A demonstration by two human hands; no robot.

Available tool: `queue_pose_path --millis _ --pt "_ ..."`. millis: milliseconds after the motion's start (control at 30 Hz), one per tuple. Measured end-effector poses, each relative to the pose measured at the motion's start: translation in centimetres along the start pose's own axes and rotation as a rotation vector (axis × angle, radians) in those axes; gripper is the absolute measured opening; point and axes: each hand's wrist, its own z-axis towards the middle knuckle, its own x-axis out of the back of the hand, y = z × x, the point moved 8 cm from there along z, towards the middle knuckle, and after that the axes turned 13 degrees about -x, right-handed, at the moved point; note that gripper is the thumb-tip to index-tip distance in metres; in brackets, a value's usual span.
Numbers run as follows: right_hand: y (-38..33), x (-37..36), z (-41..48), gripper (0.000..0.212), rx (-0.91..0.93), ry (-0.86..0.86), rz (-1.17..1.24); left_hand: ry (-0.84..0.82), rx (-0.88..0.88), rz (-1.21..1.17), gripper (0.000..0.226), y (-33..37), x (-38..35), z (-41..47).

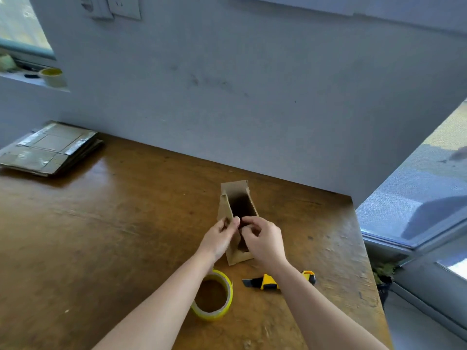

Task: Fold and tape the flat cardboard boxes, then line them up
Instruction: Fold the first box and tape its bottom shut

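A small cardboard box (242, 205) is stood upright on the wooden table (113, 223), its top open. Its near edge is pinched by the left hand (219, 236) and the right hand (262, 241) (fingertips almost meeting). A yellow tape roll (209, 314) and a utility knife (267, 281) lie just nearer the person. A stack of flat boxes (50, 147) is seen at the far left.

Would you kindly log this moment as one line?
stage: folding; left hand, right hand: pinch box flap; tape roll, knife: on table

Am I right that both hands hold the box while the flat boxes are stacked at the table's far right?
Not quite: the head view shows the flat boxes stacked at the table's far left. The left hand and right hand do hold the box.
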Motion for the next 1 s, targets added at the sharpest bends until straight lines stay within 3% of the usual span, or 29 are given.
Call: queue_pose_path --millis 133,200,267,533,800,1000 --pt "-0.1 1.9 0.2 0.030 0.034 0.279 -0.258 0.005 -0.005 0.066 0.056 -0.2 0.4 0.2" --pt "1.4 1.8 0.9 0.039 -0.125 0.221 -0.293 0.031 -0.039 0.156 0.057 0.4 0.8 0.4" --pt "2.6 1.7 1.2 0.032 -0.233 0.168 -0.239 0.045 -0.097 0.265 0.056 1.4 1.0 0.5" --pt "4.9 6.0 2.0 0.021 -0.280 0.268 0.056 -0.002 -0.257 0.372 0.049 4.9 -2.3 2.5" --pt "10.0 15.1 4.1 0.027 -0.295 0.366 0.133 -0.088 -0.341 0.456 0.049 8.6 -13.0 5.4" --pt "15.3 21.6 7.6 0.027 -0.329 0.342 0.144 -0.113 -0.338 0.518 0.048 10.5 -22.0 7.9"
